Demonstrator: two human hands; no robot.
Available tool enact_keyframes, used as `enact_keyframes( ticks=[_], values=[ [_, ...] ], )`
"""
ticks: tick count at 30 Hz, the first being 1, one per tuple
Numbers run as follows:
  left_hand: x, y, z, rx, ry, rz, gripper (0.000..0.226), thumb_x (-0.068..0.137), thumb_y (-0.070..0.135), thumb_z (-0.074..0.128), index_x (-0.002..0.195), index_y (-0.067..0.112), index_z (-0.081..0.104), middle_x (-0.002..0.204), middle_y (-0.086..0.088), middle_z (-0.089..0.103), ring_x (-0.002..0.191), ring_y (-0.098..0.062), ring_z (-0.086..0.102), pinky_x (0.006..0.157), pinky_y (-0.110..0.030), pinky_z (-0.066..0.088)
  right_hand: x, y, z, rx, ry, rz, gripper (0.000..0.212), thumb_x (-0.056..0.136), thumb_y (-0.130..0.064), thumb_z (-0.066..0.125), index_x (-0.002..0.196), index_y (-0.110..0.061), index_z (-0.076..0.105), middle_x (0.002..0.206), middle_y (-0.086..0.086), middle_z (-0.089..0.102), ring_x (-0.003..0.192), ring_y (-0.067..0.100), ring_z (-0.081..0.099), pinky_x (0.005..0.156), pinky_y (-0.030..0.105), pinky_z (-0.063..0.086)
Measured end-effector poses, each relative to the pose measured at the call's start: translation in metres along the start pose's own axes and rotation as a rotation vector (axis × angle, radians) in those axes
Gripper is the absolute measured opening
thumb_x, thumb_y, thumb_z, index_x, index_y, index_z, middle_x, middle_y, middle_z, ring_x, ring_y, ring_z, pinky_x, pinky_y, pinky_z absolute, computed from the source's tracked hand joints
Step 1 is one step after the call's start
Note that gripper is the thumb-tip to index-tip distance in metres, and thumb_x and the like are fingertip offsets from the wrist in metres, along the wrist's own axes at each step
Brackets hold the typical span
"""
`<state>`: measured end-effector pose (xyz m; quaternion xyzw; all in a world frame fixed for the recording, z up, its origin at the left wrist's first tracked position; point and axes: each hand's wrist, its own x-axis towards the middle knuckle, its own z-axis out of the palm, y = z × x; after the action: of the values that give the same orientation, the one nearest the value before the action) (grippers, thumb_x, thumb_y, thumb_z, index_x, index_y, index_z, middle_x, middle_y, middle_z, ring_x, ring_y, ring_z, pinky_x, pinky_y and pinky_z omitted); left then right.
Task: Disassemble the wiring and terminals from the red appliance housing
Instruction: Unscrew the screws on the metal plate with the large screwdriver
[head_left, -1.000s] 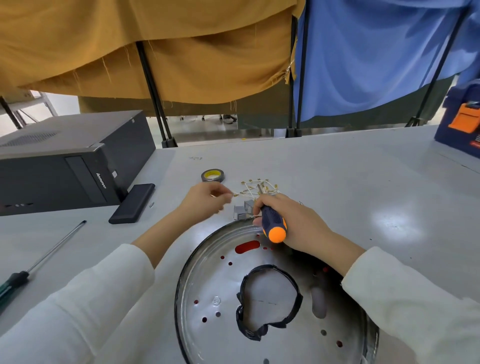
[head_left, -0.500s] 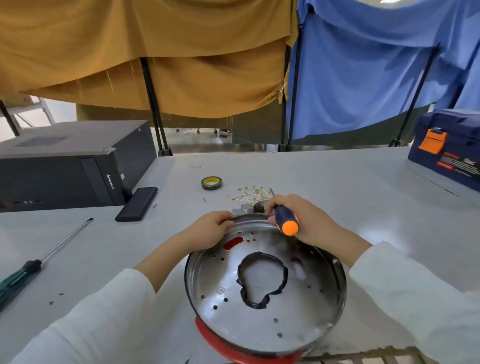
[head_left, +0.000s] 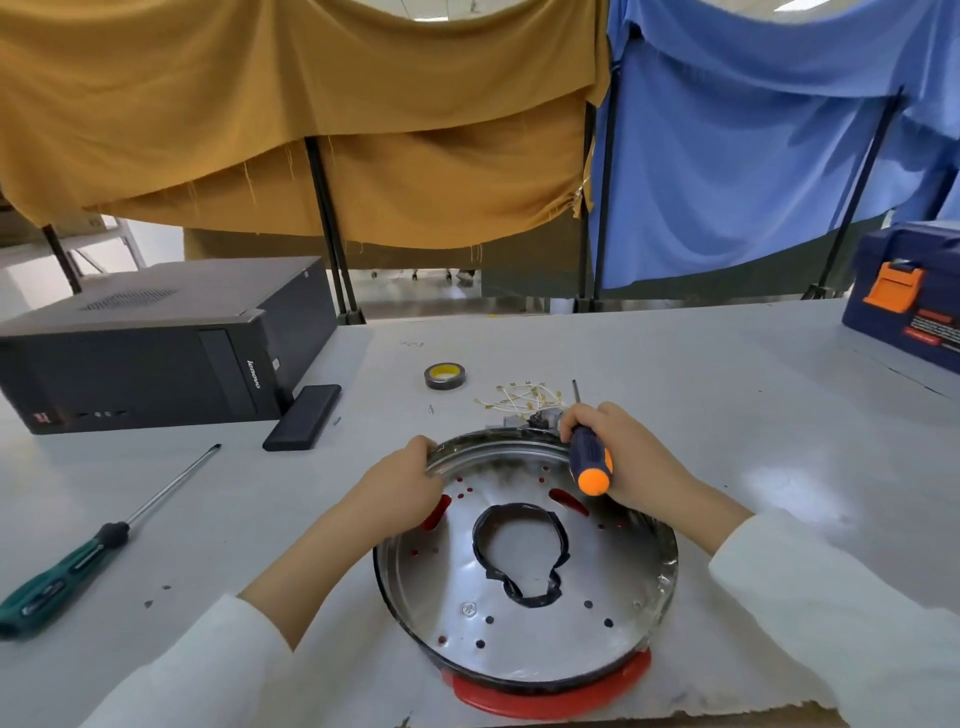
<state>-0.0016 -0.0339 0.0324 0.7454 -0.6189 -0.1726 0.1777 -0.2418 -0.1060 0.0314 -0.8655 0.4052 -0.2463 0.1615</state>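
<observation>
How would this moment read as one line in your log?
left hand: grips housing rim | right hand: holds screwdriver at far rim | wire bundle: on table beyond housing

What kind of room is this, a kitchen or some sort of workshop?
Probably a repair or teardown workshop: a grey workbench carries a long green-handled screwdriver, a navy toolbox with an orange latch and a black desktop computer case, with cloth partitions behind.
</observation>
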Motion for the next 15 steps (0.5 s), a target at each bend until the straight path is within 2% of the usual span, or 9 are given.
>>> enact_keyframes(
  ticks=[3, 5, 6, 8, 11, 13, 15],
  values=[
    [0.017, 0.014, -0.001, 0.086, 0.023, 0.121, 0.042, 0.095, 0.027, 0.045, 0.136, 0.021, 0.039, 0.129, -0.005, 0.051, 0.111, -0.021, 0.053, 0.09, -0.03, 0.043, 0.0, 0.002, -0.003, 0.038, -0.034, -0.059, 0.031, 0.072, -0.016, 0.067, 0.096, -0.028, 0.051, 0.093, 0.001, 0.049, 0.085, 0.015, 0.05, 0.075, 0.028, 0.043],
    [0.029, 0.028, 0.003, 0.184, 0.016, 0.205, 0.042, 0.096, 0.03, 0.046, 0.137, 0.022, 0.039, 0.135, -0.004, 0.049, 0.118, -0.022, 0.05, 0.096, -0.033, 0.042, 0.0, 0.002, -0.006, 0.054, -0.063, -0.116, 0.033, 0.069, -0.038, 0.062, 0.098, -0.024, 0.055, 0.093, -0.009, 0.049, 0.089, 0.002, 0.048, 0.079, 0.021, 0.042],
    [0.033, 0.036, 0.006, 0.225, 0.009, 0.246, 0.041, 0.096, 0.031, 0.046, 0.136, 0.023, 0.04, 0.134, -0.003, 0.051, 0.118, -0.022, 0.051, 0.094, -0.032, 0.042, 0.001, 0.003, -0.008, 0.062, -0.072, -0.147, 0.035, 0.068, -0.042, 0.059, 0.098, -0.024, 0.056, 0.093, -0.012, 0.049, 0.091, 0.0, 0.048, 0.081, 0.018, 0.041],
    [0.04, 0.046, 0.012, 0.252, 0.004, 0.3, 0.035, 0.096, 0.03, 0.046, 0.132, 0.027, 0.045, 0.129, -0.003, 0.056, 0.114, -0.023, 0.053, 0.086, -0.03, 0.041, 0.003, 0.004, -0.01, 0.065, -0.072, -0.176, 0.024, 0.073, -0.027, 0.062, 0.096, -0.025, 0.056, 0.093, -0.011, 0.052, 0.092, 0.003, 0.05, 0.084, 0.023, 0.043],
    [0.041, 0.048, 0.019, 0.249, 0.061, 0.263, 0.034, 0.095, 0.017, 0.042, 0.124, 0.03, 0.053, 0.121, -0.005, 0.061, 0.105, -0.026, 0.057, 0.081, -0.031, 0.045, 0.007, 0.011, -0.012, 0.07, -0.047, -0.164, 0.036, 0.074, -0.001, 0.065, 0.095, -0.029, 0.054, 0.096, 0.002, 0.057, 0.092, 0.016, 0.053, 0.085, 0.036, 0.046],
    [0.037, 0.041, 0.021, 0.26, 0.11, 0.213, 0.036, 0.091, 0.011, 0.041, 0.119, 0.028, 0.054, 0.114, -0.007, 0.062, 0.098, -0.028, 0.059, 0.075, -0.033, 0.046, 0.008, 0.013, -0.014, 0.08, -0.027, -0.141, 0.041, 0.074, 0.003, 0.065, 0.094, -0.032, 0.053, 0.098, 0.004, 0.057, 0.093, 0.017, 0.053, 0.084, 0.039, 0.047],
    [0.033, 0.034, 0.02, 0.278, 0.139, 0.166, 0.036, 0.087, 0.008, 0.041, 0.116, 0.025, 0.054, 0.11, -0.009, 0.062, 0.096, -0.03, 0.058, 0.068, -0.031, 0.042, 0.008, 0.015, -0.016, 0.091, -0.021, -0.126, 0.041, 0.074, 0.002, 0.065, 0.095, -0.03, 0.053, 0.1, 0.003, 0.057, 0.095, 0.017, 0.053, 0.084, 0.04, 0.048]
  ],
)
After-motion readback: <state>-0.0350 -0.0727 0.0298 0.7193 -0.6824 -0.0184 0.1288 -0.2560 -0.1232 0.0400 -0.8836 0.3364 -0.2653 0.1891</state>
